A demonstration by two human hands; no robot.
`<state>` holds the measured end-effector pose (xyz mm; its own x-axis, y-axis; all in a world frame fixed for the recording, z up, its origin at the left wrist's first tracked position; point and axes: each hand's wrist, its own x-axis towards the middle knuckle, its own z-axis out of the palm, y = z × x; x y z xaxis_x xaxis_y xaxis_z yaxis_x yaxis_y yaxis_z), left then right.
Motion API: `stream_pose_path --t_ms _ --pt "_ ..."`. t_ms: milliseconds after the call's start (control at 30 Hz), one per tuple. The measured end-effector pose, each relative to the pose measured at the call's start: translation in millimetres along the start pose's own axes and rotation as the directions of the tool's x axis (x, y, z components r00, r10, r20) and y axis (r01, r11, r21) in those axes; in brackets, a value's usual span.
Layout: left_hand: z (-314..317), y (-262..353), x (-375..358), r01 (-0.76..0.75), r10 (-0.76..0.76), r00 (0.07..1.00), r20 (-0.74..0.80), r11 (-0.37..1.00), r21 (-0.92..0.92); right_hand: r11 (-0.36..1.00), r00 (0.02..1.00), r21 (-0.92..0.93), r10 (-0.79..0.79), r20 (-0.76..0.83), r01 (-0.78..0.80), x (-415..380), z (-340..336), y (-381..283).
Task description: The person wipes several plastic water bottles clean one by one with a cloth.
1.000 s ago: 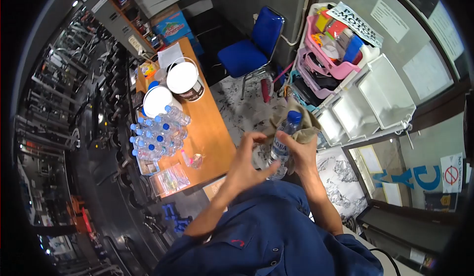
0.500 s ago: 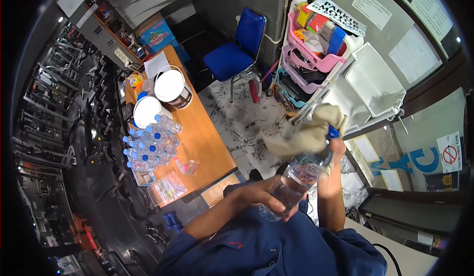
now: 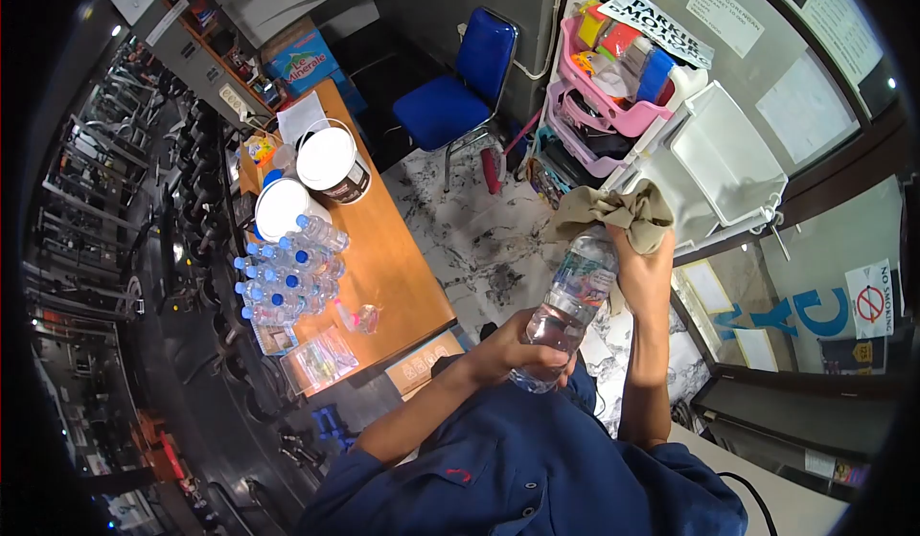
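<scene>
Tilted in front of my body is a clear plastic water bottle (image 3: 573, 296) with a printed label. My left hand (image 3: 525, 352) is wrapped round its lower part. At the top end, my right hand (image 3: 644, 266) grips a beige cloth (image 3: 618, 210), which covers the bottle's cap and drapes over the neck. The right fingers are partly hidden behind the cloth and bottle.
On the wooden table (image 3: 398, 263) at left stand several blue-capped water bottles (image 3: 287, 277), two white buckets (image 3: 326, 160) and a small pink-topped spray bottle (image 3: 362, 319). A blue chair (image 3: 446, 110) and stacked baskets (image 3: 613, 105) are farther back. White plastic bins (image 3: 728, 153) stand at right.
The bottle has risen slightly and become more upright. Its blue cap, visible before, is now under the cloth. My right hand has moved up a little, and the cloth bunches around the top.
</scene>
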<state>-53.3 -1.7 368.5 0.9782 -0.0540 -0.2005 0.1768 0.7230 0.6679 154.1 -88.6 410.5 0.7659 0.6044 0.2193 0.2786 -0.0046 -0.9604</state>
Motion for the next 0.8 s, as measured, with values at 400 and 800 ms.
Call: stream_pose_path --t_ms 400,800 --pt "-10.1 0.8 11.9 -0.166 0.205 0.969 -0.14 0.955 0.246 0.365 0.796 0.728 0.446 0.41 -0.58 -31.2 13.4 64.0" --pt "-9.3 -43.9 16.0 0.213 0.076 0.942 0.327 0.616 -0.758 -0.356 0.831 0.765 -0.066 0.552 -0.537 -48.7 63.3 91.5"
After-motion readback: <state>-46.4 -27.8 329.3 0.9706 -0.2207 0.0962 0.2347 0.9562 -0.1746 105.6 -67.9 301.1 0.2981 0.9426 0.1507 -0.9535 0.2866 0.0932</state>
